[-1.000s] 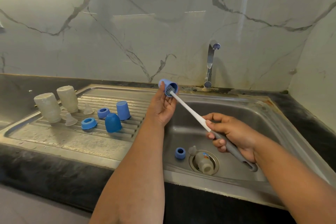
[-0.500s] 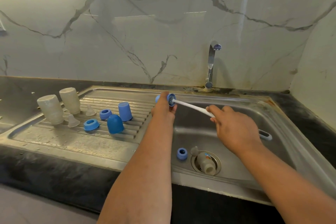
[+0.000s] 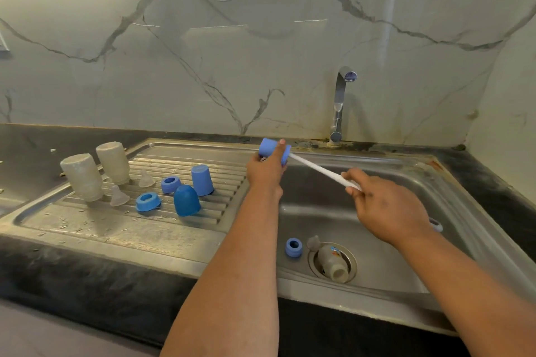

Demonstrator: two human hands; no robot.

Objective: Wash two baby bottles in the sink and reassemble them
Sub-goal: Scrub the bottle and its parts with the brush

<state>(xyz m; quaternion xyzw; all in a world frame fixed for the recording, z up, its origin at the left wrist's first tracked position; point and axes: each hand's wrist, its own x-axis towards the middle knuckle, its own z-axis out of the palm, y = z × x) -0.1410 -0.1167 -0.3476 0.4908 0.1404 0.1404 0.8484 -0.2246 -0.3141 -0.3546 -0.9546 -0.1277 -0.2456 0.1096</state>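
While the left hand (image 3: 265, 169) grips the blue cap (image 3: 274, 151), brush (image 3: 319, 169) deeper inside than before, right hand's (image 3: 388, 206) grip clamped on it

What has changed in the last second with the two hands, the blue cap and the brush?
The left hand lowered the blue cap and tipped it sideways. The right hand turned palm-down and slid up the brush, whose shaft flattened, still inside the cap. Neither hand let go. The parts on the drainboard and the bottle over the drain stayed put.
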